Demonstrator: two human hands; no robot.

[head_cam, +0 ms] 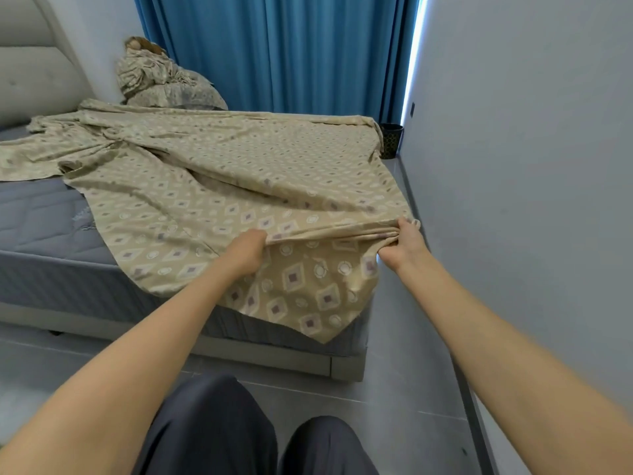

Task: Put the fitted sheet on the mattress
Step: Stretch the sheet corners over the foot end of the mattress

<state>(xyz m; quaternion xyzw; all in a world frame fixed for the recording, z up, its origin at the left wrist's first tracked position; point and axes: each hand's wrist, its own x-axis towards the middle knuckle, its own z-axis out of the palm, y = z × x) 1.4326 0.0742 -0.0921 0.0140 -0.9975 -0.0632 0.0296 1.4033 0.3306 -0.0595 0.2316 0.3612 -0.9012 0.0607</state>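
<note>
- Home bedroom.
- Grey mattress [41, 221] on low frame [267, 354], padded headboard [30, 73] at far end.
- Sheet [239, 159] spread over mattress; more bedding [154, 77] piled in corner.
- Blue curtain [274, 46] across far wall, small bin [390, 138] by bed, tiled floor [394, 389].

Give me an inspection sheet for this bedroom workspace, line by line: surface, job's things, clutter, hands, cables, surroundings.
Surface: grey mattress on a pale bed frame; its near left part is bare.
Job's things: patterned fitted sheet lies loose and creased over the mattress; its near corner hangs over the mattress corner, untucked.
Clutter: heap of matching bedding beyond the bed, beside the headboard.
Hands: left hand and right hand both grip a bunched fold of the sheet.
Cables: nothing seen.
Surroundings: blue curtain, dark bin at the far corner, grey wall on the right, tiled floor.
</note>
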